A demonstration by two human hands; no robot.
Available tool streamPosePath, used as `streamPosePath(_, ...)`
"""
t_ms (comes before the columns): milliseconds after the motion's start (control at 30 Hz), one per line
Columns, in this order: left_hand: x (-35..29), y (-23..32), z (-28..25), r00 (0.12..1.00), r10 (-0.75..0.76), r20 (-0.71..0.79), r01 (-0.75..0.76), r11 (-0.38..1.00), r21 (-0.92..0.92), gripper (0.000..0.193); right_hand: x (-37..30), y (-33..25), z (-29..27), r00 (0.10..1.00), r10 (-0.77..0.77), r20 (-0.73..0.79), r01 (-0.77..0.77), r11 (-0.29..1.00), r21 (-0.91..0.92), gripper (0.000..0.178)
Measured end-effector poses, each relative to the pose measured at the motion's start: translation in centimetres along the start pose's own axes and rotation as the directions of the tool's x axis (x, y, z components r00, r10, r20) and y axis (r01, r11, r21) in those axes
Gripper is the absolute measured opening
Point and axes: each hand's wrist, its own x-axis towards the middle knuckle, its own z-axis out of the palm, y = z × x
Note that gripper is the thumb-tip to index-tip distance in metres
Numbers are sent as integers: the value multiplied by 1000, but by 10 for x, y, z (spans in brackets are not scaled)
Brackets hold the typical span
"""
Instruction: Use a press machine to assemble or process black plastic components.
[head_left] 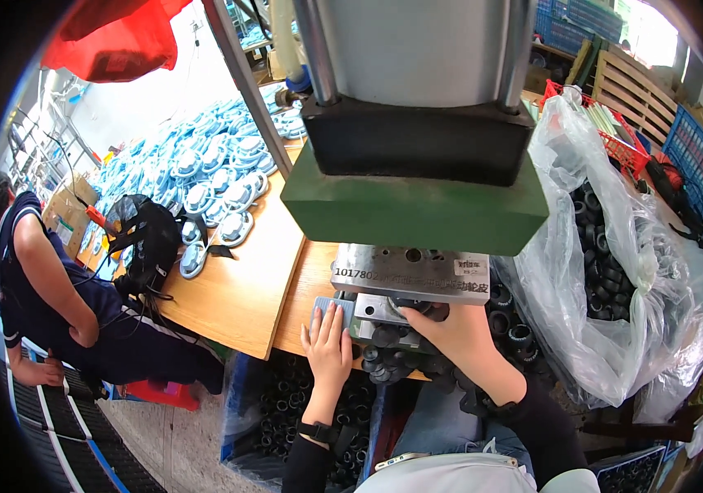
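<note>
My left hand (329,353) lies with its fingers stretched out on a light grey ribbed block (318,311) at the left of the press. My right hand (456,330) reaches in under the steel upper die (409,279) and grips a black round rubber part (421,309) at the lower die (372,308). Its fingertips are partly hidden by the part and the die. Above them stands the press's green block (413,209). A heap of black rubber parts (388,361) sits just in front of the lower die, between my hands.
A blue crate (232,423) of black rings stands below left. To the right, a clear plastic bag (548,287) holds more black parts. Pale blue pieces (220,177) cover the wooden table (236,304) at left. Another person (64,279) sits beside it, near a black bag (147,246).
</note>
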Motion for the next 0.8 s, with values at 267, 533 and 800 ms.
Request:
streamPosePath(267,12,5,-2,996,-58,70,63,996,-62,35,-73,8,-100,949,-51,-311,-17,977,-214,62)
streamPosePath(533,28,60,-30,961,-93,-259,-68,832,-551,49,-91,184,-294,967,31,-252,-204,683,-701,25)
streamPosePath(800,72,138,-24,893,-297,-339,72,836,-543,47,-70,213,-312,962,242,-126,-215,388,-896,62)
